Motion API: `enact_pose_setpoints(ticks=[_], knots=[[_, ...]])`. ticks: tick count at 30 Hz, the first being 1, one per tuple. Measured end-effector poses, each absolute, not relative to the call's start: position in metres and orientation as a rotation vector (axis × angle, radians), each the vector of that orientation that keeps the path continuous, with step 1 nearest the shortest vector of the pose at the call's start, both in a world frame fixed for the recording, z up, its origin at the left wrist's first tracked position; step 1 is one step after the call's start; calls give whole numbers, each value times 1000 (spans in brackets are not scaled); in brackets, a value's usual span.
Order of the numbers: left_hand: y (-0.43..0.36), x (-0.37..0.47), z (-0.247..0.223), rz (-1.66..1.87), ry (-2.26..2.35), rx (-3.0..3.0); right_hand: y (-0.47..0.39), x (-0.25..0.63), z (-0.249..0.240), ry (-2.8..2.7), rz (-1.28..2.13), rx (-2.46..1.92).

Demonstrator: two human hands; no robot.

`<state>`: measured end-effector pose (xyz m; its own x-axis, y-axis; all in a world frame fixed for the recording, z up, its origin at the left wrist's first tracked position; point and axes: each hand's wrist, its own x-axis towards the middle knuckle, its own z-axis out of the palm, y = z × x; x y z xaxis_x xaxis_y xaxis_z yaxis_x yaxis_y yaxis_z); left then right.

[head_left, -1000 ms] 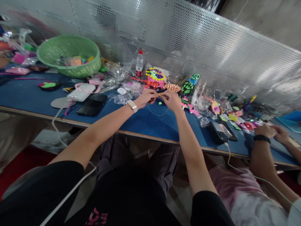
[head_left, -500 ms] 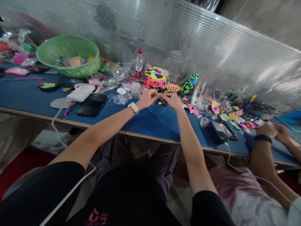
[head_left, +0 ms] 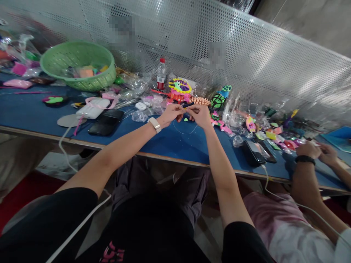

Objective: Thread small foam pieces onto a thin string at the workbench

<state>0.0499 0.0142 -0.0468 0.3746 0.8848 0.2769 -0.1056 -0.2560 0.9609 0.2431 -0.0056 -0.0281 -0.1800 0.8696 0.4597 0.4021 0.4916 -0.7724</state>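
Over the blue table (head_left: 164, 144), my left hand (head_left: 173, 113) and my right hand (head_left: 200, 115) meet fingertip to fingertip, both closed in a pinch. A thin pale thread (head_left: 185, 133), perhaps fine wire, hangs in a loop below them, one end running up to each hand. Right behind the fingertips lies a dark, narrow object (head_left: 188, 105); I cannot tell whether it is held. A small light-green piece (head_left: 185, 119) shows on the table just under the hands. What sits between the fingertips is too small to make out.
Colourful foam figures (head_left: 181, 87), a spiky peach piece (head_left: 200, 101) and a red-capped bottle (head_left: 161, 74) stand behind the hands. To the left are a green basket (head_left: 109, 78) and a phone (head_left: 106, 122). At right, a co-worker's hands (head_left: 308, 149) work near black devices (head_left: 252, 153).
My hands stay together at the same spot with small finger shifts. The strand that slanted up left from my left hand no longer shows; the loop below hangs slightly lower.
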Motion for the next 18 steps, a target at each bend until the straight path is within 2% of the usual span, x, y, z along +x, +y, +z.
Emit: enact_pose_setpoints(ticks=[6,14,18], knots=[[15,47,-43,1094,738,1485,-12,243,-25,-1863,307,-991],[0,44,-37,1295,762,1957,-8,243,-23,-1631,902,-1081],[-3,43,-37,1314,770,2028,-9,246,-24,-1607,1038,-1052]])
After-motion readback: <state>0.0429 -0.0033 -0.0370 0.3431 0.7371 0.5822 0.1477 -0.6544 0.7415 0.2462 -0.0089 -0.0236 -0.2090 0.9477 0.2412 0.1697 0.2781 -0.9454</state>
